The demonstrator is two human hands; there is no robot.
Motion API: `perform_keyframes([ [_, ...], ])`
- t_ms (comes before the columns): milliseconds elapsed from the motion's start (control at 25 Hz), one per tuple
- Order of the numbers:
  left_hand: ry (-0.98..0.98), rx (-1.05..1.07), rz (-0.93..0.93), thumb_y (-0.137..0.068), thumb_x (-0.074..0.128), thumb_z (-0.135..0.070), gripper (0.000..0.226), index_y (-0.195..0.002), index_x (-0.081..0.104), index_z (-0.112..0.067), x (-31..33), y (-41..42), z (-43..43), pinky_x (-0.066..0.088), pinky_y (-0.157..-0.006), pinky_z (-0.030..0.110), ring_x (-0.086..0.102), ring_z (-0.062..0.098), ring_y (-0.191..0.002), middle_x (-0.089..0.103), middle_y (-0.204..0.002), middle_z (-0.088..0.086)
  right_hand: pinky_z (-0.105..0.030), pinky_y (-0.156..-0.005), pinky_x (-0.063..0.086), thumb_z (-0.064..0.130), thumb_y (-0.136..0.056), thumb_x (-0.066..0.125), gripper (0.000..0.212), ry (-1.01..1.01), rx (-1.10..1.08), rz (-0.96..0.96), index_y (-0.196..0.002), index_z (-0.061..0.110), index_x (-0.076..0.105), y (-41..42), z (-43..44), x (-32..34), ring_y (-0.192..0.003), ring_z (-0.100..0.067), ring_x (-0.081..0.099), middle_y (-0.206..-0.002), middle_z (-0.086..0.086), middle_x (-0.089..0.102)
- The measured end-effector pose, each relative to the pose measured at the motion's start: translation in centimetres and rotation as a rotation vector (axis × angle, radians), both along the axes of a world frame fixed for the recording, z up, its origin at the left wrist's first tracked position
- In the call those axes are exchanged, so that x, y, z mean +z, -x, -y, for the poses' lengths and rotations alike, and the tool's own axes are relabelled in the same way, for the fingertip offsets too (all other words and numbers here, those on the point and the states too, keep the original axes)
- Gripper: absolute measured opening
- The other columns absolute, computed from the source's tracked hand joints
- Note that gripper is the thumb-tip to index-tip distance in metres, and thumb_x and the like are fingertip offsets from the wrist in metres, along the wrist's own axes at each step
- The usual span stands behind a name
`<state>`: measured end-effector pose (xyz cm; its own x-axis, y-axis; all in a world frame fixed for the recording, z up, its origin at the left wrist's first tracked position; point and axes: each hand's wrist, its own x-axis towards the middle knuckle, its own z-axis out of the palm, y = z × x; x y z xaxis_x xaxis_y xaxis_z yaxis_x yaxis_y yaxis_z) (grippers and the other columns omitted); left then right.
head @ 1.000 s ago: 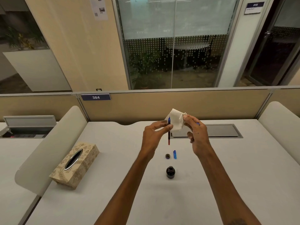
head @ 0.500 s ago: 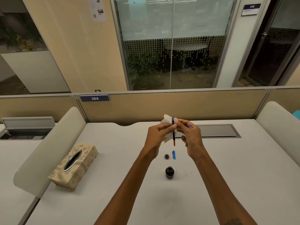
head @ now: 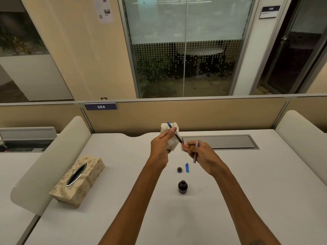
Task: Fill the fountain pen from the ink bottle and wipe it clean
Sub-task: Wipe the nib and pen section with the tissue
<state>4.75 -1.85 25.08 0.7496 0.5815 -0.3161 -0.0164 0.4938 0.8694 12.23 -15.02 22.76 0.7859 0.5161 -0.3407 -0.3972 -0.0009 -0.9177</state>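
Observation:
My left hand (head: 160, 147) grips the fountain pen's inner section (head: 175, 134), a thin blue, black and red stick tilted with its red end down to the right, together with a crumpled white tissue (head: 169, 137) behind it. My right hand (head: 201, 154) holds the grey-purple pen barrel (head: 196, 152) upright, its fingers touching the pen's red end. Below the hands on the white desk (head: 123, 200) stand the open dark ink bottle (head: 182, 187), its round cap (head: 179, 169) and a small blue pen cap (head: 187, 167).
A patterned tissue box (head: 77, 180) lies at the left of the desk beside a curved white divider (head: 53, 160). A grey cable hatch (head: 219, 142) is set in the desk behind the hands. A tan partition (head: 194, 114) closes the far edge.
The pen section has tilted from upright to slanting, and the tissue has passed from my right hand to my left. My right hand has dropped lower with the barrel showing in it.

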Motion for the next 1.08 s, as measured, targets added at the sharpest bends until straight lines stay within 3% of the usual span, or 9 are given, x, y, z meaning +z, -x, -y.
perform_keyframes([
  [120, 0.093, 0.011, 0.018, -0.087, 0.072, -0.024, 0.016, -0.101, 0.068, -0.017, -0.1, 0.0, -0.2, 0.049, -0.094, 0.042, 0.059, 0.023, -0.107, 0.068, -0.104, 0.004, -0.021, -0.080, 0.052, 0.014, -0.097, 0.058, 0.036, 0.192, 0.152, 0.308, -0.133, 0.008, 0.054, 0.6, 0.8, -1.4, -0.096, -0.018, 0.068, -0.117, -0.010, 0.065],
  [200, 0.136, 0.023, 0.021, -0.088, 0.071, -0.025, 0.015, -0.100, 0.064, -0.020, -0.2, -0.1, -0.3, 0.048, -0.098, 0.045, 0.057, 0.026, -0.112, 0.066, -0.102, 0.004, -0.022, -0.077, 0.050, 0.017, -0.090, 0.069, 0.042, 0.226, 0.125, 0.446, -0.131, 0.015, 0.060, 0.9, 1.0, -1.6, -0.096, -0.019, 0.068, -0.113, -0.006, 0.068],
  [280, 0.168, 0.048, 0.023, -0.088, 0.071, -0.027, 0.021, -0.105, 0.061, -0.018, -0.1, -0.1, -0.3, 0.047, -0.101, 0.047, 0.055, 0.028, -0.116, 0.065, -0.106, 0.006, -0.018, -0.065, 0.054, 0.013, -0.085, 0.074, 0.038, 0.129, 0.060, 0.461, -0.122, 0.015, 0.066, 1.4, 1.4, -1.5, -0.087, -0.019, 0.072, -0.099, -0.006, 0.071],
  [440, 0.171, 0.072, 0.016, -0.088, 0.071, -0.030, 0.037, -0.118, 0.052, -0.017, -0.2, -0.3, -0.3, 0.045, -0.102, 0.047, 0.053, 0.029, -0.118, 0.059, -0.118, 0.009, -0.026, -0.070, 0.060, 0.014, -0.085, 0.074, 0.018, 0.052, -0.027, 0.469, -0.102, 0.014, 0.071, 1.8, 1.9, -1.1, -0.080, -0.022, 0.075, -0.093, -0.007, 0.075],
  [680, 0.180, 0.079, 0.009, -0.088, 0.071, -0.031, 0.039, -0.118, 0.051, -0.018, -0.3, -0.6, 0.1, 0.046, -0.100, 0.046, 0.055, 0.029, -0.115, 0.061, -0.115, 0.007, -0.019, -0.066, 0.057, 0.017, -0.087, 0.072, 0.017, 0.027, -0.063, 0.509, -0.103, 0.015, 0.071, 1.9, 2.1, -0.9, -0.076, -0.013, 0.073, -0.091, -0.004, 0.075],
  [920, 0.162, 0.059, -0.004, -0.089, 0.070, -0.030, 0.034, -0.117, 0.054, -0.017, -0.4, -0.6, 0.8, 0.047, -0.095, 0.043, 0.055, 0.027, -0.114, 0.061, -0.118, 0.009, -0.019, -0.066, 0.057, 0.017, -0.087, 0.072, 0.017, 0.020, -0.063, 0.514, -0.104, 0.014, 0.071, 1.7, 2.1, -1.4, -0.079, -0.015, 0.073, -0.091, -0.004, 0.075],
  [1080, 0.113, 0.015, 0.010, -0.090, 0.069, -0.027, 0.011, -0.099, 0.066, -0.023, -0.7, -0.4, 1.3, 0.048, -0.087, 0.036, 0.057, 0.024, -0.113, 0.065, -0.118, 0.007, -0.018, -0.069, 0.056, 0.017, -0.087, 0.072, 0.023, 0.021, -0.085, 0.546, -0.108, 0.008, 0.072, 1.4, 1.6, -1.6, -0.082, -0.015, 0.071, -0.094, -0.005, 0.075],
])
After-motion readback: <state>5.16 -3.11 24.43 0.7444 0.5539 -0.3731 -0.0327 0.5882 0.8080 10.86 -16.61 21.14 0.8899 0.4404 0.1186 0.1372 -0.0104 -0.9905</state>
